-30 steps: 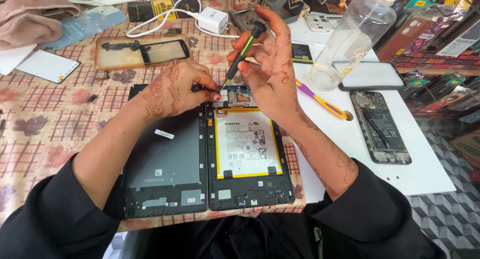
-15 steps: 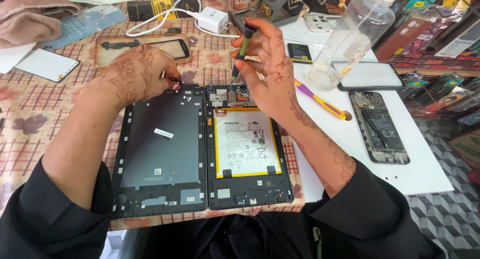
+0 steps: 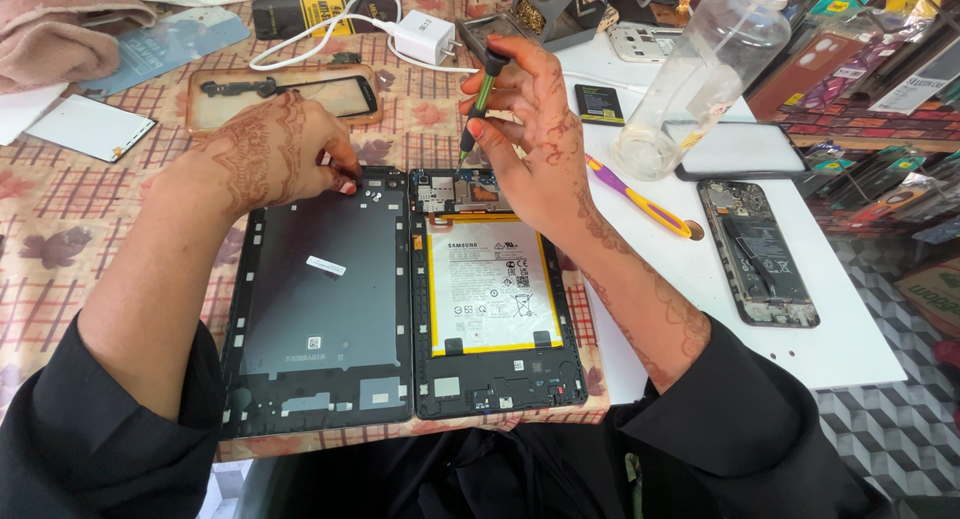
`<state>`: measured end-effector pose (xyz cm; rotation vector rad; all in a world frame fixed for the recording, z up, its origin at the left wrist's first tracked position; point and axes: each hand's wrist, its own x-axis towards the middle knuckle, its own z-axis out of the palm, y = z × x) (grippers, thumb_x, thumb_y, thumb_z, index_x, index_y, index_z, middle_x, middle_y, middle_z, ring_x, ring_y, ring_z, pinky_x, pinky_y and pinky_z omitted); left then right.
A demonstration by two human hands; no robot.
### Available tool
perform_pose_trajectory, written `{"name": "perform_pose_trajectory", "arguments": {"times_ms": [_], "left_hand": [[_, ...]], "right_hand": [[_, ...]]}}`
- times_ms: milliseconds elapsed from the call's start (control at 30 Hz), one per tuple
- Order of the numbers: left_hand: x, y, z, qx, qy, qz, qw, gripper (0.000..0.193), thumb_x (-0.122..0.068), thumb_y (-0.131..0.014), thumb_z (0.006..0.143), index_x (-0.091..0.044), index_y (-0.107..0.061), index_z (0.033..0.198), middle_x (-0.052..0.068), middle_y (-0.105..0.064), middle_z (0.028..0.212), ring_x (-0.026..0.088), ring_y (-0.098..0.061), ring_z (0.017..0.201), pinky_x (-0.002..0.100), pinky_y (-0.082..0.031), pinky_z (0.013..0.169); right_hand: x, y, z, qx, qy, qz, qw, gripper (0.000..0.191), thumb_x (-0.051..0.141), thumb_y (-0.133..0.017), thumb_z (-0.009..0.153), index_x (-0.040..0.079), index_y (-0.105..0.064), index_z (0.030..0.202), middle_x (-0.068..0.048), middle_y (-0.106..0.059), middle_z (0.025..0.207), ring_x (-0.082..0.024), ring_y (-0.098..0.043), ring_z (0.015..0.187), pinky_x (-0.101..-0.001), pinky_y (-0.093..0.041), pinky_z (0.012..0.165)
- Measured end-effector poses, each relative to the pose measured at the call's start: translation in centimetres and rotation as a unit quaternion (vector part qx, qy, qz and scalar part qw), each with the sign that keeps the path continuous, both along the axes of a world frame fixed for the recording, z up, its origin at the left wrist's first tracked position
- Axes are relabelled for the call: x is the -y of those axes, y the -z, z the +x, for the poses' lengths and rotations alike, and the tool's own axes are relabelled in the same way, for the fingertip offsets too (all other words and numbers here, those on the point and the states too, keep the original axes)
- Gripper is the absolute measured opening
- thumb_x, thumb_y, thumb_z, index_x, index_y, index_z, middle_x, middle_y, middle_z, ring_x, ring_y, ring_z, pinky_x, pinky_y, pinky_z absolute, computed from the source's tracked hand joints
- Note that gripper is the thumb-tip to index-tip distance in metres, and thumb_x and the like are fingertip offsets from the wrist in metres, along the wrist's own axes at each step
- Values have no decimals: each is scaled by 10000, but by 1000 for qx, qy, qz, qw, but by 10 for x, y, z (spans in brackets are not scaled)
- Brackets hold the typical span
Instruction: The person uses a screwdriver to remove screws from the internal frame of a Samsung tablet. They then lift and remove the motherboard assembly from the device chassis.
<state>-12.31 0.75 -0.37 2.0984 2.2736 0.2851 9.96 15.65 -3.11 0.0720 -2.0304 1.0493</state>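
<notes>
Tablet teardown going on here. The right hand is pinching a screwdriver between thumb and fingertips, holding it nearly upright with the tip sitting over the top edge of the opened tablet, right by the small board above the battery. So the fingers there are clamped on the driver's shaft.

The left hand is resting on the top right corner of the back cover, which is lying inside-up just beside the tablet body on its left, edges touching or near enough. Its fingertips are bunched together at that corner, pressing or pinching something tiny, maybe a screw, but it's too small for me to tell.

My read: this looks like the screw stage at the top of the board, with the cover already off. The next move probably needs the tip seated squarely in a screw head and a steady hand, since those parts are small and packed close.

Other stuff around: a clear bottle, a purple and yellow toothbrush, another opened phone on the white mat, and a white charger.
</notes>
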Motion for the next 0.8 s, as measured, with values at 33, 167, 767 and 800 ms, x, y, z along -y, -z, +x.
{"name": "perform_pose_trajectory", "arguments": {"times_ms": [33, 167, 767, 800], "left_hand": [[0, 0, 0, 1, -1, -4, 1000, 220, -217, -789, 773, -153, -823, 980, 95, -777, 971, 305, -725, 923, 420, -557, 826], [-2, 1, 0, 5, 1, -9, 1000, 229, -220, -793, 770, -156, -825, 987, 95, -780, 968, 303, -731, 910, 417, -562, 821], [-2, 2, 1, 23, -14, -20, 999, 242, -178, -781, 767, -160, -823, 1004, 85, -787, 969, 282, -742, 900, 406, -568, 811], [-2, 2, 1, 23, -15, -21, 999, 241, -181, -784, 766, -159, -823, 1003, 85, -787, 968, 282, -741, 900, 407, -567, 810]], "right_hand": [[0, 0, 0, 1, 1, 1, 1000, 656, -106, -627, 1072, 170, -316, 1580, -91, -588, 1296, -174, -661, 1210, -333, -596, 1050], [-1, 1, 2, 3, 0, -1, 1000, 653, -104, -629, 1073, 165, -315, 1579, -91, -591, 1299, -174, -661, 1213, -334, -597, 1056], [-2, 2, 3, 1, -7, -4, 1000, 602, -102, -630, 1081, 143, -315, 1532, -102, -589, 1309, -182, -654, 1212, -350, -598, 1069], [-2, 2, 3, -1, -8, -6, 1000, 602, -104, -630, 1079, 143, -317, 1531, -101, -587, 1305, -181, -654, 1210, -351, -598, 1069]]}}
